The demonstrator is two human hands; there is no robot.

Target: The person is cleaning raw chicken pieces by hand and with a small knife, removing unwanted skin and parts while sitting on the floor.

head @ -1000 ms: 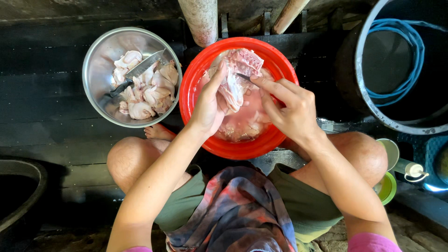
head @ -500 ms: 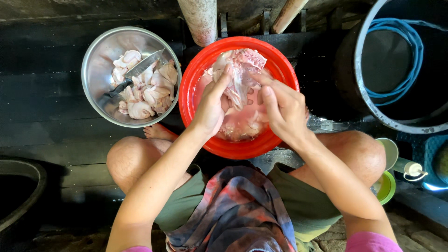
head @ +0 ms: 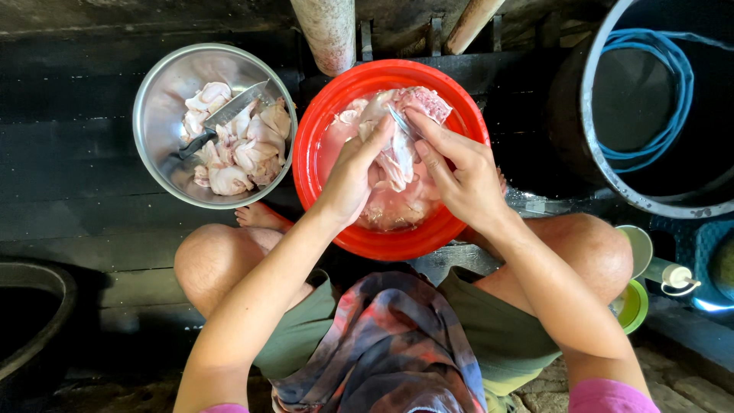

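Note:
A red plastic basin (head: 321, 130) with pinkish water stands in front of my knees. Over it, my left hand (head: 353, 180) and my right hand (head: 459, 176) both grip a pale pink piece of raw meat (head: 397, 149), lifted above the water. My right fingers pinch its upper edge near a reddish, textured end (head: 424, 99). More pale meat lies in the water under my hands. To the left, a steel bowl (head: 157, 92) holds several cut meat pieces (head: 241, 149) with a knife (head: 222, 118) lying across them.
A large dark tub (head: 604, 183) with a coiled blue hose (head: 665, 99) stands at the right. A small green cup (head: 634, 306) and a white bottle (head: 669, 274) sit by my right knee. A dark basin rim (head: 46, 321) shows at lower left. Two posts (head: 329, 30) rise behind the red basin.
Both hands have kept hold of the meat and shifted along it. My right fingers moved up toward its reddish top end, and the piece sits slightly higher over the basin.

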